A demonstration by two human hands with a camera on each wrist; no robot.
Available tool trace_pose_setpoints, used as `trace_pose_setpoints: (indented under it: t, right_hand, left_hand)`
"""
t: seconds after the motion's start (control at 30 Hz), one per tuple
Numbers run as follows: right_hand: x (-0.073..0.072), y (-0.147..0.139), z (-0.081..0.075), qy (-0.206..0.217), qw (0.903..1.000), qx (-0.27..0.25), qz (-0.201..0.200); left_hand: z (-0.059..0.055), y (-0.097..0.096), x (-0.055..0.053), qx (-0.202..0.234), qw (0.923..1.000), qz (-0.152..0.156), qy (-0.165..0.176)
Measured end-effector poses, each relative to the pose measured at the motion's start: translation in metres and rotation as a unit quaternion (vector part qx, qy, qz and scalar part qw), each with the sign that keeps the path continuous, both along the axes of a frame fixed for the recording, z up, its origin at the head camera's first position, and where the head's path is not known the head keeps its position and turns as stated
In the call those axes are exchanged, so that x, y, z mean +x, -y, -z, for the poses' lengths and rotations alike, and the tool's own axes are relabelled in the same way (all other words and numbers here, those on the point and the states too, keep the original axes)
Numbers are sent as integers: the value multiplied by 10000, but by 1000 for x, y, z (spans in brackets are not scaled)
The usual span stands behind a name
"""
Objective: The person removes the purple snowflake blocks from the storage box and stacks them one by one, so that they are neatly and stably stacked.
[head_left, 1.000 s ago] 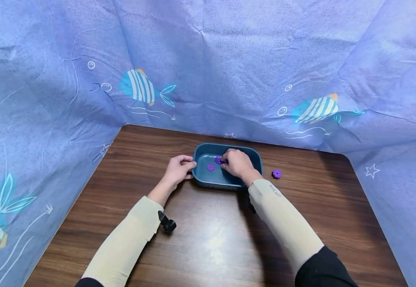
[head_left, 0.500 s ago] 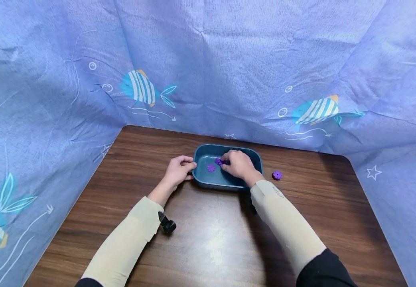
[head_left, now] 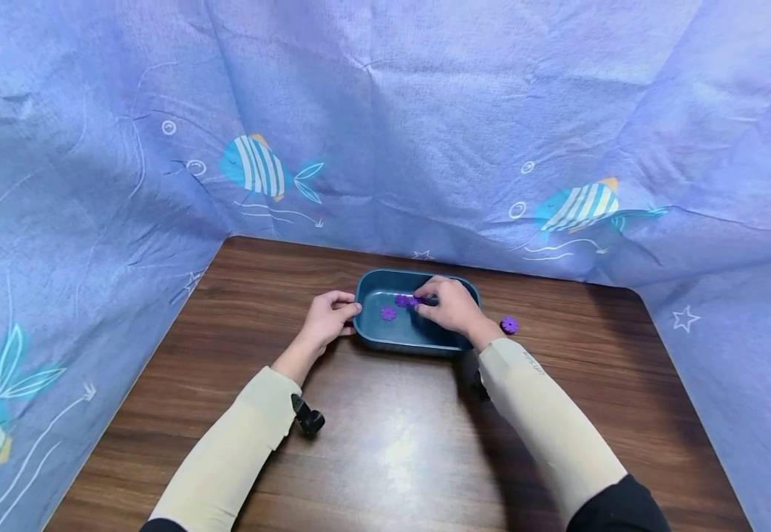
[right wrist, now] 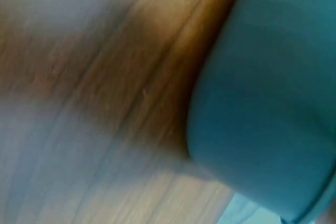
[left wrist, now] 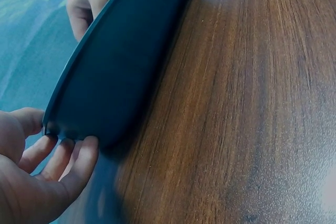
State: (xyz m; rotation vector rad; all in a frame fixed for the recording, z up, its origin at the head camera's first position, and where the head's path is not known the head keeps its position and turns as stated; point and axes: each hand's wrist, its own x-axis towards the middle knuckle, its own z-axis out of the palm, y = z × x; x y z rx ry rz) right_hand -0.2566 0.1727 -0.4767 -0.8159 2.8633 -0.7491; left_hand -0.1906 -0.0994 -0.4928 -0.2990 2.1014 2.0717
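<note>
A dark teal rectangular tray (head_left: 401, 346) with raised walls stands on the table. My left hand (head_left: 327, 318) holds its left end, the thumb at the rim and the fingers (left wrist: 84, 163) against the outer wall. Inside lie purple notched discs: one disc (head_left: 388, 314) apart, and another disc (head_left: 401, 301) beside a third disc (head_left: 415, 301). My right hand (head_left: 450, 304) is over the tray, thumb and forefinger parted at the third disc, which they partly cover. In the right wrist view the tray's outer wall (right wrist: 262, 108) shows, but the fingers do not.
Another purple notched disc (head_left: 509, 325) lies on the brown wooden table (head_left: 372, 436), right of the tray. Behind the table hangs a blue cloth (head_left: 425, 148) printed with fish. Small black cameras are strapped at both wrists.
My right hand has drawn slightly to the right, and more of the disc by its fingertips shows. The left hand and the tray have stayed in place.
</note>
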Motion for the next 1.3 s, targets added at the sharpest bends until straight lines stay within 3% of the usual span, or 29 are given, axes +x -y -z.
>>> trace_pose_setpoints:
  t: [0.4, 0.8, 1.17, 1.3]
  right_hand:
    - [6, -27, -16, -565, 9949, -826, -135]
    - [17, -68, -33, -761, 9927, -896, 252]
    - [26, -118, -20, -1074, 9870, -1013, 630]
    - [31, -134, -14, -1004, 9862, -998, 861]
  left_hand:
    - [-5, 0, 3, -85, 10000, 15, 46]
    - [-5, 0, 3, -99, 9999, 39, 49]
    - [-5, 1, 3, -62, 10000, 23, 45]
    - [-4, 1, 3, -10, 10000, 24, 11]
